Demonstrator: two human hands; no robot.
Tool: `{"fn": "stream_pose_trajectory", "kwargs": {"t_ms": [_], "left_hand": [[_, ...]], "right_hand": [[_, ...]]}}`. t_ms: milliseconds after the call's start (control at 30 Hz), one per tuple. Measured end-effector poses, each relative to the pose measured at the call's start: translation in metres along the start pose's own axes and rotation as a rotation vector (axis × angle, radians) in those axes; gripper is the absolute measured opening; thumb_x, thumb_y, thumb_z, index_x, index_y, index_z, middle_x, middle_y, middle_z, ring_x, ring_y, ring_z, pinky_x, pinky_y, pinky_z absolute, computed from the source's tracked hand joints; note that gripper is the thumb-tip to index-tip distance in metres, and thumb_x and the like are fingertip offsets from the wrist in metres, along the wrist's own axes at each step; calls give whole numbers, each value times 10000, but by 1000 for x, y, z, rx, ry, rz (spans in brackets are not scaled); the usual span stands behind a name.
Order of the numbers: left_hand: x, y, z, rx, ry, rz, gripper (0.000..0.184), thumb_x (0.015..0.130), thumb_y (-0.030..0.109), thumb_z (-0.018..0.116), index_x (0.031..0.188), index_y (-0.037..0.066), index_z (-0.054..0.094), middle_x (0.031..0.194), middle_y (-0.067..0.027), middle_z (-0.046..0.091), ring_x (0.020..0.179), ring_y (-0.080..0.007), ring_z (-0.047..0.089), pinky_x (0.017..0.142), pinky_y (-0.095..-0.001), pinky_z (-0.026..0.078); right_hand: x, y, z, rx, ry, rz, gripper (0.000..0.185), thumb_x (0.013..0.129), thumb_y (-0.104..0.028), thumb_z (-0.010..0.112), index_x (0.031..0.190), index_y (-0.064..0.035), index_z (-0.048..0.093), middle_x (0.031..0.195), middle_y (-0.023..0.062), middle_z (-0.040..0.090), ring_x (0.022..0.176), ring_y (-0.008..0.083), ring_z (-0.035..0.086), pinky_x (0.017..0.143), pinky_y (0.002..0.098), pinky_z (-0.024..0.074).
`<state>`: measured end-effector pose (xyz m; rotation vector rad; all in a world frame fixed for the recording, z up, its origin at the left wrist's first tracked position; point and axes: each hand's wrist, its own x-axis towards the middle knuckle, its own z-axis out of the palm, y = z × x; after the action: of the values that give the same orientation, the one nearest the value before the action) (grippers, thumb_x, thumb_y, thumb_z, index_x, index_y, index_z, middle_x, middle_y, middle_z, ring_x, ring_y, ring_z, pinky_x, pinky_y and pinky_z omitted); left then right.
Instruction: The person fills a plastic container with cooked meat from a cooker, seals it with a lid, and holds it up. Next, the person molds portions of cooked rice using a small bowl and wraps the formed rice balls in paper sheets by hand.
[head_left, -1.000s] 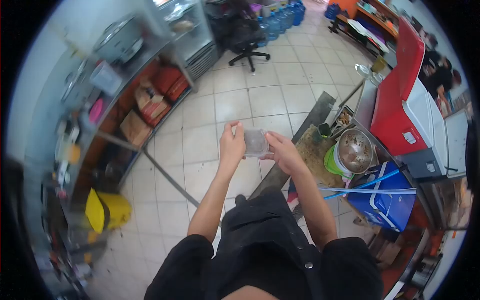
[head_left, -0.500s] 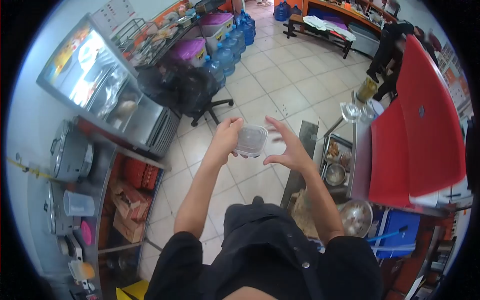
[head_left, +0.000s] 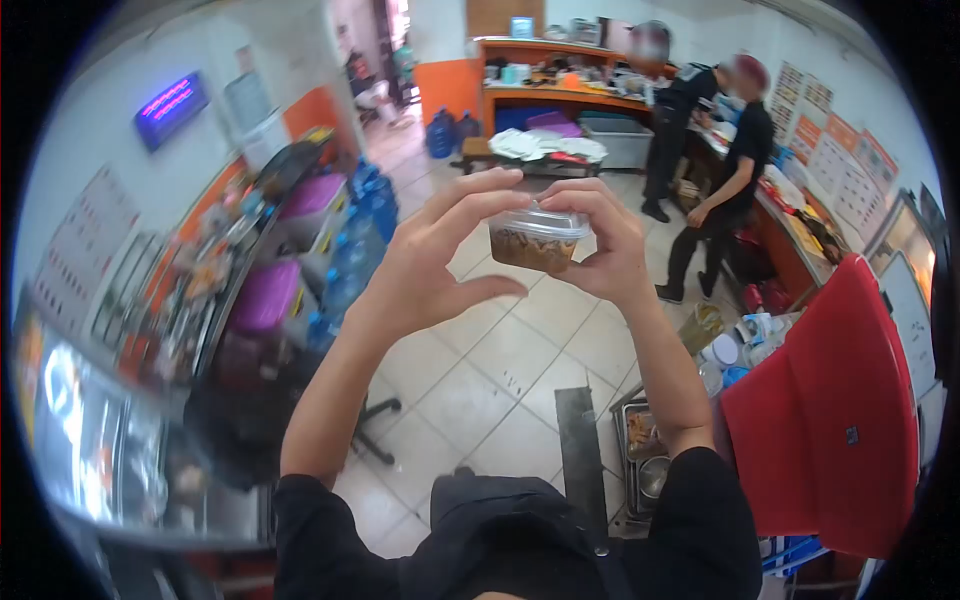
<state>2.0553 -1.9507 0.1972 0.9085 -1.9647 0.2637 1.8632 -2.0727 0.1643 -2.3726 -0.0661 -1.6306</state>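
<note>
A small clear plastic food container with a transparent lid and brown contents is raised in front of me, slightly tilted. My right hand grips its right side, with the thumb low and the fingers over the lid. On the other side, my left hand is open, thumb and fingers spread apart. Its fingertips reach close to the lid's left edge; whether they touch it I cannot tell. What exactly the brown food inside is cannot be made out.
Two people in dark clothes stand by the right counter. A large red lid or panel rises at my right, beside metal trays. Water jugs and purple-lidded bins line the left, near a black chair.
The container has gone from my left hand to my right and been lifted higher. My left hand has opened. My view has tilted up toward the far side of the room.
</note>
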Motion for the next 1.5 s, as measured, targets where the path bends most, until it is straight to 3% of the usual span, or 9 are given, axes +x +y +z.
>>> {"fn": "stream_pose_trajectory", "kwargs": {"t_ms": [67, 267, 433, 567, 633, 800, 1000, 1267, 1500], "left_hand": [[44, -49, 18, -105, -6, 78, 548, 670, 46, 815, 1175, 63, 603, 1215, -112, 630, 1103, -282, 625, 900, -358, 520], [153, -177, 111, -266, -3, 267, 538, 653, 3, 815, 1153, -1, 617, 1134, -150, 679, 1082, -277, 654, 911, -347, 521], [223, -249, 224, -334, 55, 383, 530, 647, 8, 805, 1150, 36, 638, 1152, -133, 672, 1060, -279, 661, 873, -340, 546], [284, -293, 337, -602, 113, 315, 551, 634, -9, 817, 1153, 34, 639, 1157, -164, 673, 1059, -272, 667, 872, -324, 550], [317, -304, 391, -762, 165, 297, 533, 647, -28, 804, 1149, 39, 639, 1168, -189, 662, 1070, -291, 661, 875, -330, 550], [406, -328, 525, -1075, 254, 400, 470, 687, -93, 741, 1122, 57, 647, 1236, -241, 608, 1102, -350, 640, 880, -368, 552], [504, -353, 685, -1361, 247, 490, 459, 723, -109, 709, 1139, 50, 600, 1264, -276, 575, 1136, -382, 614, 897, -406, 540], [675, -379, 888, -1387, 307, 562, 463, 731, -117, 693, 1146, 54, 577, 1251, -276, 578, 1128, -387, 616, 891, -409, 533], [773, -345, 1037, -1354, 318, 580, 418, 767, -106, 671, 1138, 65, 582, 1262, -275, 563, 1114, -391, 624, 876, -417, 550]], "right_hand": [[21, 42, -15, -39, 16, 38, 517, 585, -65, 861, 1050, -55, 634, 1070, 90, 653, 959, 216, 656, 804, 319, 553], [51, 171, -74, -283, 92, 47, 492, 557, -66, 862, 1004, -63, 659, 1006, 91, 667, 881, 203, 669, 772, 294, 550], [31, 268, -146, -500, 90, 43, 488, 567, -84, 869, 1017, -71, 680, 978, 87, 676, 879, 226, 675, 768, 304, 548], [14, 340, -214, -563, 183, 74, 507, 612, -80, 861, 1074, -61, 654, 1052, 133, 679, 943, 248, 680, 814, 322, 550], [5, 375, -244, -501, 316, 83, 540, 623, -78, 861, 1111, -57, 632, 1095, 156, 675, 986, 261, 680, 841, 334, 551], [-3, 442, -332, -704, 330, 55, 509, 675, -73, 848, 1121, -33, 605, 1178, 219, 645, 1052, 315, 665, 879, 376, 552], [-16, 522, -442, -875, 247, 116, 463, 665, -73, 851, 1073, -29, 636, 1127, 201, 669, 1034, 318, 674, 869, 378, 556], [-20, 664, -623, -1146, 260, 60, 212, 787, 51, 708, 982, 5, 641, 1032, 164, 697, 1016, 333, 682, 857, 379, 549], [-51, 722, -766, -1387, 190, 188, 207, 757, 17, 745, 926, -5, 628, 1007, 158, 697, 1015, 345, 681, 833, 390, 563]]}}
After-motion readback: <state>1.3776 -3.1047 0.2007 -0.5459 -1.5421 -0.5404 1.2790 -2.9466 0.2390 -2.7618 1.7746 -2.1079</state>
